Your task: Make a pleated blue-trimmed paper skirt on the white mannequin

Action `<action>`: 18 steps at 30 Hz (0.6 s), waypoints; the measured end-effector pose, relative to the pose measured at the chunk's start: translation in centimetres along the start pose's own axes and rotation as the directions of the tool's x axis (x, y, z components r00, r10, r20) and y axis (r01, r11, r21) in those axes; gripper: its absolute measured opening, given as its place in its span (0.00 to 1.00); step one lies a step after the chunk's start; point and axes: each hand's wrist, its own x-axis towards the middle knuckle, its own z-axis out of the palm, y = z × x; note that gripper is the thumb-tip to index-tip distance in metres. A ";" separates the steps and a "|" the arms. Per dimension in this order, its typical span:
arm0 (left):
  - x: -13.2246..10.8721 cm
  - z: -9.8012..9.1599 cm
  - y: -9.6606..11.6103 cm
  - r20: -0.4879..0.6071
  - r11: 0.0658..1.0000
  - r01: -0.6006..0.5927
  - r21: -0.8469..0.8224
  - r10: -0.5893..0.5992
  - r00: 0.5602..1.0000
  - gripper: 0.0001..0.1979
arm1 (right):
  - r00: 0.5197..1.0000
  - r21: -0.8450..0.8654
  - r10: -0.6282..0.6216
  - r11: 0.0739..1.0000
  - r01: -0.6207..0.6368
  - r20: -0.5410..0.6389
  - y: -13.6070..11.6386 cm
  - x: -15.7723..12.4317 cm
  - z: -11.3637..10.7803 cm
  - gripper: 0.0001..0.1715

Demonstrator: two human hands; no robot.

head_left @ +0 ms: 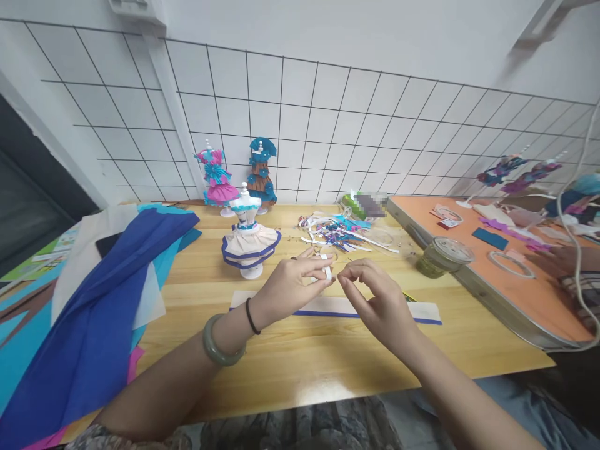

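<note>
Progress: a small dress form (244, 231) stands upright on the wooden desk (281, 369), left of centre and nearer the back edge. Its white bodice carries blue trim, and its cream skirt, in tiers edged in dark blue, is in place. A cream strip with a dark blue border (323, 304) lies flat across the middle of the desk, apart from the form and parallel to the front edge; in this inspector's judgement it is bordered but not yet gathered or attached. A small white band (327, 269), possibly a tape roll, is in hand just above the strip and is joined to nothing visible. The work is judged part-way along.

Pose: the left hand (287, 280) reaches in from the front left, above the strip, and pinches the white band between thumb and fingers. A green bangle (213, 353) and a black hair tie (252, 317) sit on that arm. The right hand (379, 294) comes from the front right, fingers curled, thumb and forefinger tips close together just beside the band; whether they grip anything cannot be told. The hands are near each other but not visibly touching. Ribbon scraps (338, 232) lie beyond them, towards the back edge.
</note>
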 end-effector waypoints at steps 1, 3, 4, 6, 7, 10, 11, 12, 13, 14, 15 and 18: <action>0.0 0.0 -0.1 -0.001 1.000 -0.013 0.006 0.013 1.000 0.12 | 1.000 -0.022 -0.028 0.999 0.028 0.009 0.0 0.0 0.0 0.04; 0.0 0.1 -0.2 -0.011 0.999 -0.049 0.014 0.049 0.999 0.14 | 0.999 -0.041 -0.041 0.998 0.041 0.008 0.1 -0.1 0.0 0.04; 0.1 0.1 -0.2 -0.018 0.998 -0.067 0.017 0.067 0.998 0.15 | 1.000 -0.040 -0.027 0.999 0.027 -0.010 0.1 -0.1 0.0 0.05; 0.1 0.2 -0.1 -0.031 0.995 -0.098 0.023 0.099 0.995 0.17 | 0.998 -0.013 0.041 0.999 -0.042 -0.051 0.2 -0.1 0.1 0.06; 0.2 0.2 -0.1 -0.038 0.993 -0.113 0.025 0.114 0.993 0.17 | 0.994 0.016 0.092 0.996 -0.091 -0.053 0.3 -0.1 0.2 0.06; 0.2 0.2 0.0 -0.047 0.990 -0.135 0.031 0.137 0.989 0.16 | 0.971 0.132 0.236 0.962 -0.238 0.031 0.4 0.0 0.5 0.09; 0.2 0.2 0.0 -0.045 0.990 -0.135 0.035 0.137 0.990 0.16 | 0.963 0.160 0.264 0.949 -0.271 0.060 0.5 0.1 0.6 0.10; 0.2 0.2 0.0 -0.042 0.990 -0.133 0.040 0.135 0.990 0.16 | 0.957 0.176 0.281 0.941 -0.290 0.077 0.5 0.1 0.7 0.10; 0.2 0.2 0.0 -0.040 0.990 -0.133 0.042 0.134 0.990 0.16 | 0.954 0.181 0.288 0.937 -0.299 0.084 0.5 0.1 0.8 0.11; 0.2 0.2 0.0 -0.040 0.990 -0.134 0.042 0.136 0.990 0.16 | 0.954 0.177 0.287 0.938 -0.298 0.083 0.5 0.2 0.9 0.11; 0.2 0.2 0.0 -0.043 0.990 -0.137 0.041 0.139 0.989 0.16 | 0.958 0.167 0.276 0.944 -0.285 0.076 0.4 0.2 1.0 0.11; 0.3 0.2 -0.2 -0.048 0.989 -0.143 0.039 0.144 0.988 0.14 | 0.986 0.081 0.166 0.983 -0.166 0.017 0.2 0.2 1.0 0.09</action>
